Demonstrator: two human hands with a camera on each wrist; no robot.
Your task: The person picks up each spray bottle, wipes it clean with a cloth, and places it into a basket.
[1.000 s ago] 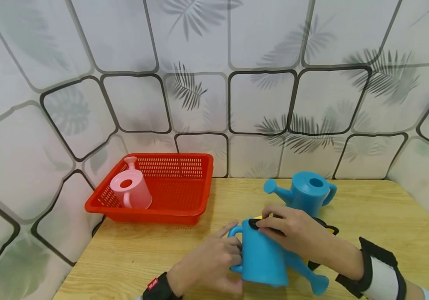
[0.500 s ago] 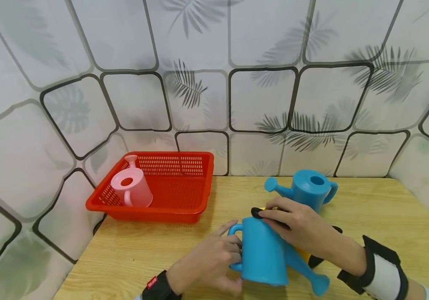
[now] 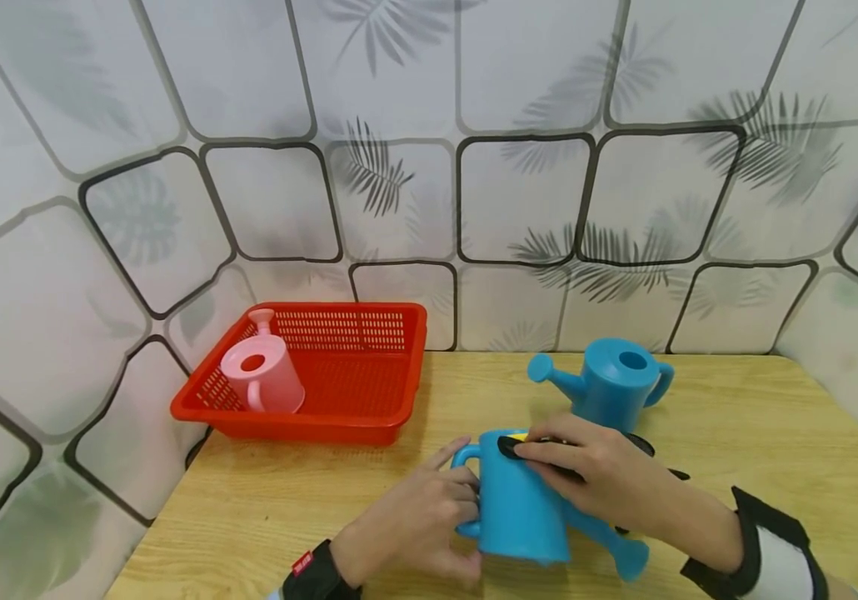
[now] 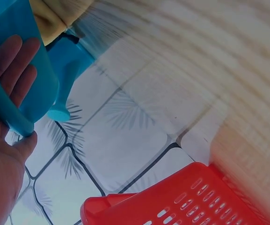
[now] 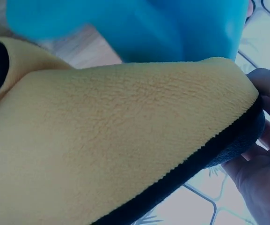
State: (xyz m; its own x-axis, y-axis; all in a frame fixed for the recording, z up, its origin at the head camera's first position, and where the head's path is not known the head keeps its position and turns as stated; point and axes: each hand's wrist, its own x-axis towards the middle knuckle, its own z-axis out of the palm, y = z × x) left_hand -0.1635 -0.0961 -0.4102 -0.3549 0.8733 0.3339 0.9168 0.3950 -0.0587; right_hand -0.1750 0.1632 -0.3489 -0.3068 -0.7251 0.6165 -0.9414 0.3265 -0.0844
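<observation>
A blue watering can [image 3: 522, 508] is tilted, its spout toward the lower right in the head view. My left hand [image 3: 429, 525] grips it by the handle, fingers reaching through the loop against the can's side in the left wrist view [image 4: 20, 70]. With my right hand [image 3: 601, 471] I pinch a yellow cloth with black edging [image 5: 125, 131]. The cloth's black corner [image 3: 508, 447] lies against the can's upper edge, while much of the cloth is hidden behind my hand and the can. Just behind stands a second blue watering can [image 3: 616, 387].
A red plastic basket [image 3: 391, 429] stands at the back left of the wooden table [image 3: 286, 500], holding a pink watering can [image 3: 271, 379]. A patterned wall [image 3: 399, 208] closes off the back and sides.
My right hand has moved the cloth's corner up off the can's upper edge and back down against it. The held can has shifted slightly left and up in the head view.
</observation>
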